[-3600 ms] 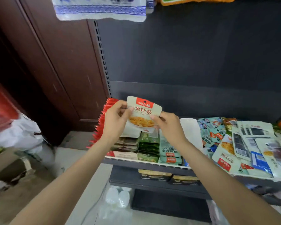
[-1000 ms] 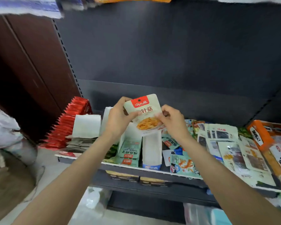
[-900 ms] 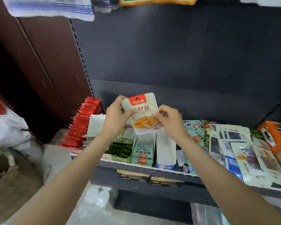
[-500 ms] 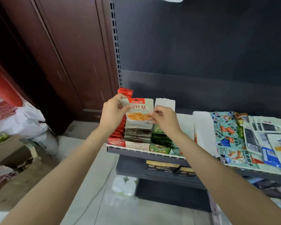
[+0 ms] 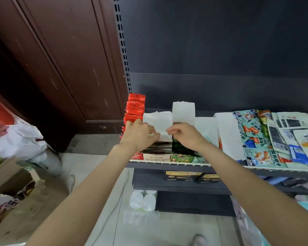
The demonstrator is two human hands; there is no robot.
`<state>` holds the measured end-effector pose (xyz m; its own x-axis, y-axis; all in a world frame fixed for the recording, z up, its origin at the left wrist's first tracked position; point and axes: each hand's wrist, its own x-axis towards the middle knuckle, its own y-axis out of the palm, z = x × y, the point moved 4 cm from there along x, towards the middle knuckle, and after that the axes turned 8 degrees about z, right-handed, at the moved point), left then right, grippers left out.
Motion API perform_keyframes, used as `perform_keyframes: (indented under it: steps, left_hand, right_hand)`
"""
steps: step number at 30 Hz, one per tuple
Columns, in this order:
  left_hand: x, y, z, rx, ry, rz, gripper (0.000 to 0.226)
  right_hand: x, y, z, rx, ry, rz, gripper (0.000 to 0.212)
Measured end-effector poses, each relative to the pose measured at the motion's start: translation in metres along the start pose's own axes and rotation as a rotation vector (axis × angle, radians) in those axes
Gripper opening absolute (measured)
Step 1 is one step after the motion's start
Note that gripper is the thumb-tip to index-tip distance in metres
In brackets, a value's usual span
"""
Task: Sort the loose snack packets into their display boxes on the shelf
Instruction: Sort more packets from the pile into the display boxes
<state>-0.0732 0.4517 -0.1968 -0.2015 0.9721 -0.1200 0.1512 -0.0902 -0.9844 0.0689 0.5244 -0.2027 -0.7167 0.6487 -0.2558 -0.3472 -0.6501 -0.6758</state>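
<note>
Both hands meet over the second open white cardboard display box [image 5: 156, 121] from the shelf's left end, between the row of upright red foil packets [image 5: 134, 110] and the box of dark green packets [image 5: 180, 150]. The left hand [image 5: 140, 134] and right hand [image 5: 183, 133] have fingers curled inward toward each other, apparently pinching the top corners of a flat pale snack packet [image 5: 163, 138] that lies just beyond the fingertips, long axis upright, about level with both hands. The packet's printed face is turned away or blends into the white flap behind, so its edges and how deep it sits among the dark stacked packets [image 5: 156, 148] are hard to judge, and the knuckles hide the actual contact.
</note>
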Motion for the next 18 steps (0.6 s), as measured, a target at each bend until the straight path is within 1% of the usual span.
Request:
perform_keyframes:
  steps: [2,6,9,11,14,16,18]
  left_hand:
    - [0.005,-0.003,-0.013,-0.075,0.033,-0.036,0.033]
    - [0.022,-0.01,-0.053,-0.316,0.132,-0.111,0.024]
    - [0.041,-0.007,-0.105,-0.475,0.215,-0.076,0.021]
    - [0.054,-0.005,-0.146,-0.558,0.242,-0.058,0.02]
    - [0.074,-0.002,-0.213,-0.596,0.307,-0.023,0.019]
    - [0.09,0.007,-0.26,-0.632,0.345,0.044,0.019]
    - [0.109,0.023,-0.304,-0.645,0.347,0.126,0.021]
  right_hand:
    - [-0.004,-0.012,-0.01,0.092,-0.009,-0.087,0.03]
    - [-0.02,-0.048,-0.044,0.152,-0.009,-0.32,0.029]
    - [-0.038,-0.078,-0.081,0.222,0.028,-0.413,0.032]
    - [-0.052,-0.098,-0.108,0.219,0.058,-0.469,0.032]
    - [-0.075,-0.128,-0.154,0.156,0.141,-0.51,0.033]
    - [-0.089,-0.149,-0.189,0.112,0.218,-0.495,0.033]
    - [-0.098,-0.168,-0.233,0.085,0.311,-0.462,0.034]
